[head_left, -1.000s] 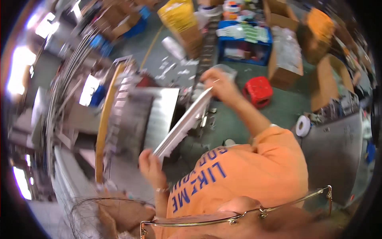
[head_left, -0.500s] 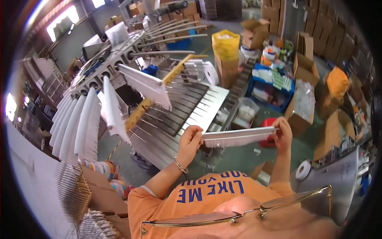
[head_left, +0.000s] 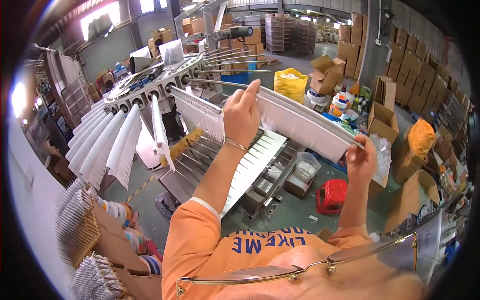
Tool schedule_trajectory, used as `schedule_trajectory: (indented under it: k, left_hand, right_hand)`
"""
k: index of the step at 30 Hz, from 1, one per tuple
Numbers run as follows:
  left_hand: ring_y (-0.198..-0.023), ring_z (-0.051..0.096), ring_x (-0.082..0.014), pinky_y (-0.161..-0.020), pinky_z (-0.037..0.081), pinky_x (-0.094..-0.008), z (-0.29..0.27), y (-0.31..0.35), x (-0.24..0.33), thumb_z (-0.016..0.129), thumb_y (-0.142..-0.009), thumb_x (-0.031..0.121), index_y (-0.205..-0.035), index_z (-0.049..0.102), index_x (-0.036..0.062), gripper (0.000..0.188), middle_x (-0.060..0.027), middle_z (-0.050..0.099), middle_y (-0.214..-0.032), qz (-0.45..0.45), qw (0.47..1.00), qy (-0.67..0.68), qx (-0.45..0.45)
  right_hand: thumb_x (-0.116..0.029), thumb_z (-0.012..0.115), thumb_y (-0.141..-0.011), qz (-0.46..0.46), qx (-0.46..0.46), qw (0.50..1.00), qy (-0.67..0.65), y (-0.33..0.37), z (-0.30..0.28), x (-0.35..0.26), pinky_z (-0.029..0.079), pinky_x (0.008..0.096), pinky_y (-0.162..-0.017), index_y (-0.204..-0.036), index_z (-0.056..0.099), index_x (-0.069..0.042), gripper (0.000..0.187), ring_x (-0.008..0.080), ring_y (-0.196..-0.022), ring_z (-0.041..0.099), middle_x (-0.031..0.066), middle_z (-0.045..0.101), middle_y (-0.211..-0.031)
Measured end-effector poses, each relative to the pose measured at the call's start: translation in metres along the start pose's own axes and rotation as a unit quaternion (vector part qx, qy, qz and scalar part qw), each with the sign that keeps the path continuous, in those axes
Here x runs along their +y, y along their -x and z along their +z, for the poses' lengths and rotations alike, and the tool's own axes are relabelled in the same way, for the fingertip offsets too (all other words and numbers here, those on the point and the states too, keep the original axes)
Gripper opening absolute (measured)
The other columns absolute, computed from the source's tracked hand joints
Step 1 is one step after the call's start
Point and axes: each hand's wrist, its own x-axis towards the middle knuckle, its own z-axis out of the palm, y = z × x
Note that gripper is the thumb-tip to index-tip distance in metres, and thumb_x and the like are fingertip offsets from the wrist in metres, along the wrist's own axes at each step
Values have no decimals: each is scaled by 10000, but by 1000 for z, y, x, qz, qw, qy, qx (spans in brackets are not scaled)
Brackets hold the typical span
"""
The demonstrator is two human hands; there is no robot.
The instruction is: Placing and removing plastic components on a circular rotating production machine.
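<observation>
One white fringed strip (head_left: 302, 122): I see it stretched between the hands.
Left hand (head_left: 242, 117): closed on one end, fingertips hidden from me.
Right hand (head_left: 361, 159): pinching the opposite end.
Spoked machine (head_left: 175, 71): left of the left hand.
Red stool (head_left: 331, 196): below the right hand.

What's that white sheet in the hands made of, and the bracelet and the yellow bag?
White sheet: perhaps fabric, matte, since it hangs softly. Bracelet: probably polished metal, given its glint. Yellow bag: likely thin plastic, slightly glossy, judging by its crumpled folds.
</observation>
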Motion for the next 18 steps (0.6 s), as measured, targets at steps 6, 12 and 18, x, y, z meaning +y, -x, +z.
schedule_trajectory:
  k: [6, 12, 18]
  left_hand:
    - [-729, 499, -281, -696, 404, -387, -6, -4, -13, 514, -770, 14, -1102, 560, 44, 337, -111, 502, -766, -15, 999, -46, 26]
    - [-790, 468, -315, -721, 390, -389, -26, 75, 12, 507, -743, 15, -1129, 509, 10, 386, -145, 476, -852, 66, 996, -50, -33]
    - [-712, 494, -271, -617, 410, -354, -84, 137, 31, 571, -695, -10, -993, 596, 40, 303, -109, 487, -795, 42, 986, 47, -153]
  right_hand:
    - [-274, 442, -909, -9, -81, 997, 12, -18, 27, 0, 373, 194, -523, -1028, 543, 6, 321, 97, -585, 477, 69, 582, -749]
    - [-155, 491, -899, 19, -146, 986, 78, -48, 105, 53, 359, 191, -533, -1030, 552, -28, 193, 80, -608, 473, 35, 559, -750]
    - [-200, 521, -891, -48, -127, 984, 116, -68, 154, 108, 324, 170, -489, -951, 592, -39, 186, 38, -564, 442, 1, 539, -693]
